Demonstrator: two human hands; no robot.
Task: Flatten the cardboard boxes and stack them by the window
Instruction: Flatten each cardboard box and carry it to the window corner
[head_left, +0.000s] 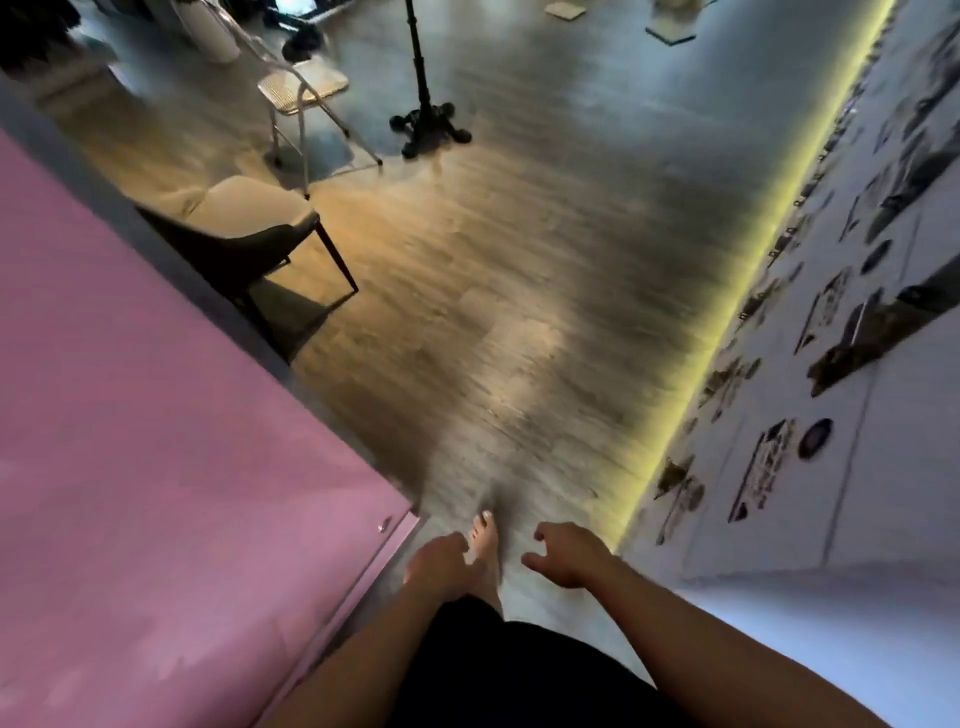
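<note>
No cardboard box shows in the head view. My left hand (439, 564) hangs low in the frame with its fingers loosely curled and holds nothing. My right hand (563, 553) is just to its right, fingers relaxed and slightly spread, also holding nothing. A bare foot (484, 540) stands on the wooden floor between the two hands. The picture is blurred by motion.
A pink wall or cabinet front (156, 441) fills the left side. A white wall with pictures (831, 364) and a yellow light strip (727, 312) runs along the right. Ahead stand a dark chair with a pale seat (244, 223), a white folding chair (296, 93) and a black stand base (428, 124).
</note>
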